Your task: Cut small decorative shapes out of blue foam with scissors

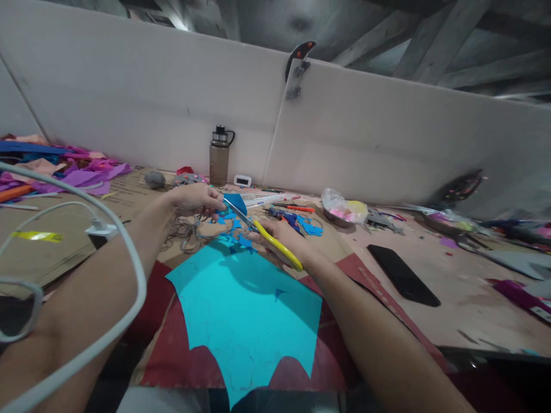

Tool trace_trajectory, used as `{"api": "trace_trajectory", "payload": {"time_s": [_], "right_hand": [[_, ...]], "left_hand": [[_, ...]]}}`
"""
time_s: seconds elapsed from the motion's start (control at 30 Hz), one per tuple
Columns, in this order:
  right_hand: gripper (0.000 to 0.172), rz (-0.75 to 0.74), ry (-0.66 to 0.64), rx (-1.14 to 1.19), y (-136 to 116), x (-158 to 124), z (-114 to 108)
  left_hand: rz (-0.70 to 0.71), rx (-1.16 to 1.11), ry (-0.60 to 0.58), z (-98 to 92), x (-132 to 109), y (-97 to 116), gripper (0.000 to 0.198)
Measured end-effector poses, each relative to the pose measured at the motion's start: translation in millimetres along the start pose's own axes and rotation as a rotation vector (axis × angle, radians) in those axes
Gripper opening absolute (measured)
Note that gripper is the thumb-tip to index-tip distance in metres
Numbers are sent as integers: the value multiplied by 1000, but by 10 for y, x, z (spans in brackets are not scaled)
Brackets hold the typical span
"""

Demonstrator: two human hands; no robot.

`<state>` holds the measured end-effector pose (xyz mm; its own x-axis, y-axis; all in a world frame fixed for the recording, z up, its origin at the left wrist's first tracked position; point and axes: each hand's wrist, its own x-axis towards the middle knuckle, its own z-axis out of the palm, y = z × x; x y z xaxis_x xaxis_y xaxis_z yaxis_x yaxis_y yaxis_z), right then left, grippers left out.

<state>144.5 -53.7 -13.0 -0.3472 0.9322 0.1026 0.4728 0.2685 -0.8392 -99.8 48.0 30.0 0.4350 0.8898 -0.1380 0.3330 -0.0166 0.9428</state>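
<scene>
My right hand (282, 235) is closed round the yellow handles of a pair of scissors (258, 229), whose blades point left and up. My left hand (196, 199) pinches a small blue paper piece (237, 203) at the blade tips. Just below both hands a large cyan sheet (249, 312) with cut-out edges lies on a dark red mat (172, 350). Blue paper offcuts (232, 235) are scattered under the scissors.
A brown water bottle (219, 156) stands by the white partition. A black phone (402, 274) lies to the right. A bowl with a plastic bag (344, 209), pens (293, 207), purple paper scraps (81, 172) and a white charger cable (103, 229) surround the work spot.
</scene>
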Motion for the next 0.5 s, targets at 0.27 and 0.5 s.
{"api": "trace_trajectory", "payload": {"time_s": [0.27, 0.5], "right_hand": [[47, -5, -180, -1, 15, -22, -74], [43, 25, -228, 65, 3, -36, -79]], "left_hand": [[-24, 20, -76, -1, -3, 9, 28], [-60, -120, 46, 65, -43, 54, 26]]}}
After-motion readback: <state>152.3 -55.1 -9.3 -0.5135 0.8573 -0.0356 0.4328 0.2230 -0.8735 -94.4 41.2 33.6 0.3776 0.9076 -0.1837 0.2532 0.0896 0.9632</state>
